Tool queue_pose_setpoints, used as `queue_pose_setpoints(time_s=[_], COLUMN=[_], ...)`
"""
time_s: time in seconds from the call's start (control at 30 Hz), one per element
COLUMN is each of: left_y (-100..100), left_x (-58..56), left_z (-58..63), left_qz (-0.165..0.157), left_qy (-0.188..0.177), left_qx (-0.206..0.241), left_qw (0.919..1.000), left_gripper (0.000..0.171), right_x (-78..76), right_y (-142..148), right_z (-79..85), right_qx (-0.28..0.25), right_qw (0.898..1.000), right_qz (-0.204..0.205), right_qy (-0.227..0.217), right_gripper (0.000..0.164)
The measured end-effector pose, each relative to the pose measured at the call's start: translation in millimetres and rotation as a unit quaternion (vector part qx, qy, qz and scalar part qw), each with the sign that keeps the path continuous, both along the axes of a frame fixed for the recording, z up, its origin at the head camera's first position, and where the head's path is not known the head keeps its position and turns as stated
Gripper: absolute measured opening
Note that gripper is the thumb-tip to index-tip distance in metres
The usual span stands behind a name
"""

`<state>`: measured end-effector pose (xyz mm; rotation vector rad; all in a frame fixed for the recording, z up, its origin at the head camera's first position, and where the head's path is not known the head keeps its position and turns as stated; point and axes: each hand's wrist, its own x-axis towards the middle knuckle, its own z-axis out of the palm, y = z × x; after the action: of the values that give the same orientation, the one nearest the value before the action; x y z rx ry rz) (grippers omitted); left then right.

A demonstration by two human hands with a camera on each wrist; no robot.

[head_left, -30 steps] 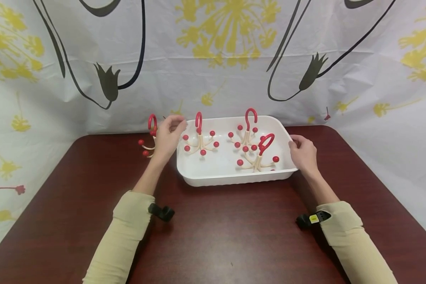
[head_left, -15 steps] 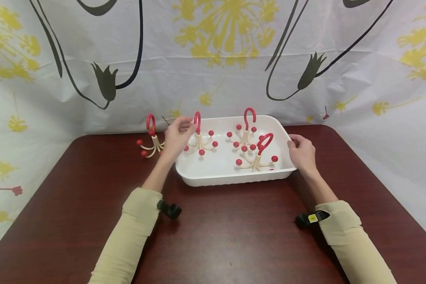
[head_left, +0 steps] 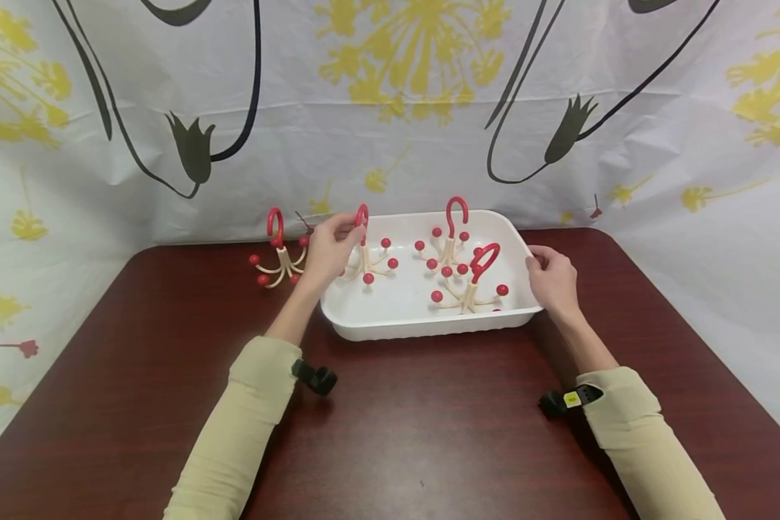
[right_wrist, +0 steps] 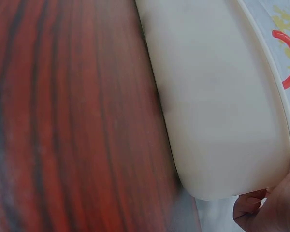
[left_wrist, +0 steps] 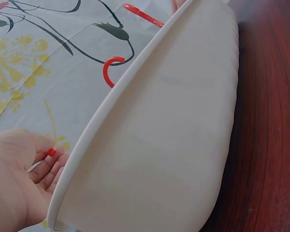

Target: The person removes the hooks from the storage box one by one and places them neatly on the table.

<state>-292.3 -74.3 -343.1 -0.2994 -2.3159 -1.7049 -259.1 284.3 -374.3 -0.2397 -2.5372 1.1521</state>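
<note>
The white plastic tray holds three small hangers, each with a red hook, cream arms and red ball tips. My left hand reaches over the tray's left end and pinches the red hook of the leftmost hanger there. A bit of that red hook shows between thumb and fingers in the left wrist view. At the right end, my right hand grips the tray's rim, fingers curled at its corner. Nearest it are the leaning front hanger and the upright back hanger.
Left of the tray, another hanger of the same kind stands on the dark red-brown table, partly behind my left hand. A white cloth with yellow and grey flower prints hangs behind and along both sides.
My left hand has moved right, from beside the tray's left rim to the leftmost hanger's hook, and now pinches it. My right hand stays on the rim.
</note>
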Motion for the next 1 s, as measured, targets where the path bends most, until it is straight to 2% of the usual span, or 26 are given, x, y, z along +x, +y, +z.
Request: queue_pose_setpoints(time_s=[0.4, 0.77, 1.0], left_y=[1, 0, -6], left_x=[10.9, 25.7, 38.4], left_z=[4.2, 14.4, 23.4], left_qz=[-0.003, 0.001, -0.012], left_qy=[0.028, 0.045, 0.068], left_qx=[0.002, 0.045, 0.066], left_qw=[0.9996, 0.9979, 0.9954], left_gripper=[0.020, 0.022, 0.024], right_x=[1.4, 0.5, 0.3], right_y=[-2, -1, 0], right_z=[2.8, 1.2, 1.3], right_qx=[-0.002, 0.000, -0.002], right_qw=[1.000, 1.000, 1.000], right_qz=[0.000, -0.003, -0.004], right_qy=[-0.003, -0.004, -0.006], right_gripper=[0.037, 0.037, 0.037])
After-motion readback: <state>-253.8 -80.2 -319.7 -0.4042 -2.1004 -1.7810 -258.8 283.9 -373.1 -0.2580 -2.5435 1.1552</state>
